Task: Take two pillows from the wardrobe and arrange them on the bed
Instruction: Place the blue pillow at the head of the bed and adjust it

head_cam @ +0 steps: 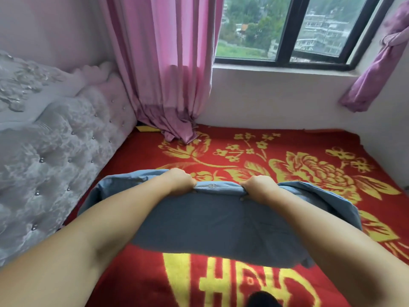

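A blue-grey pillow [212, 224] hangs flat over the bed [287, 156], which is covered by a red blanket with yellow flowers and lettering. My left hand [180, 180] grips the pillow's far edge left of a small embroidered mark. My right hand [260, 188] grips the same edge a little to the right. Both fists are curled over the fabric, with the thumbs hidden. Only one pillow is in view, and the wardrobe is out of sight.
A tufted grey headboard [62, 156] runs along the left side. A pink curtain [168, 74] drapes onto the bed's far left corner. A white wall with a window [287, 29] bounds the far side, and a tied purple curtain [380, 63] hangs at the right.
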A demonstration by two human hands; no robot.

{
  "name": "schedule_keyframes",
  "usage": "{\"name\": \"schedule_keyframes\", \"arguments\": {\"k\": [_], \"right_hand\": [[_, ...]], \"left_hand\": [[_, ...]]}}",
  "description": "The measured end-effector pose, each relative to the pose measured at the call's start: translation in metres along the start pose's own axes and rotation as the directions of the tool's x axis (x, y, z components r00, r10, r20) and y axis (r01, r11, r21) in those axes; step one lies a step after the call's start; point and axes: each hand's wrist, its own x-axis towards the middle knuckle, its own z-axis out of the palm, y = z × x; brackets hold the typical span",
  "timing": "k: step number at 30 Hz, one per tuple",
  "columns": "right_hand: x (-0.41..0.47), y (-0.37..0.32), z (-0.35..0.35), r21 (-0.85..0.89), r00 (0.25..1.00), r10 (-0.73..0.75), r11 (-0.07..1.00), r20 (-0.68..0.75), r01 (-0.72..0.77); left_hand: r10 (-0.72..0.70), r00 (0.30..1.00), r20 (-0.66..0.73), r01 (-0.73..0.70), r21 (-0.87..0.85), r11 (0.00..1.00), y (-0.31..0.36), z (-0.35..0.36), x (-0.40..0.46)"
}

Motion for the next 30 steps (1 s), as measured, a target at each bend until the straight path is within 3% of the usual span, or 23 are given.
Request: {"name": "schedule_keyframes", "arguments": {"k": [5,9,12,15,18,24,30], "right_hand": [[0.068,0.063,0.016,-0.026,0.999,-0.039,0.999,0.038,0.040],[0.162,0.125,0.029,-0.049,0.992,-0.124,0.991,-0.019,0.123],[0.219,0.171,0.033,-0.035,0.979,-0.190,0.981,0.074,0.193],[0.250,0.209,0.017,-0.060,0.964,-0.231,0.969,0.131,0.241],[0.281,0.231,-0.017,-0.100,0.964,-0.260,0.959,0.065,0.265],[0.329,0.225,-0.071,-0.106,0.946,-0.323,0.941,-0.002,0.321],[0.372,0.153,-0.090,-0.095,0.912,-0.407,0.908,0.038,0.409]], "left_hand": [[0.003,1.000,0.027,-0.002,-0.011,1.000,0.000,-0.002,0.081],[-0.075,0.993,0.086,0.081,-0.070,0.994,-0.021,-0.004,0.169],[-0.072,0.977,0.200,0.095,-0.110,0.989,-0.026,-0.013,0.229],[-0.074,0.977,0.200,0.097,-0.111,0.989,-0.034,-0.037,0.263],[-0.134,0.974,0.182,0.159,-0.129,0.979,-0.062,-0.053,0.283],[-0.259,0.943,0.207,0.301,-0.205,0.931,-0.117,-0.056,0.285],[-0.310,0.925,0.221,0.356,-0.213,0.910,-0.160,0.006,0.253]]}}
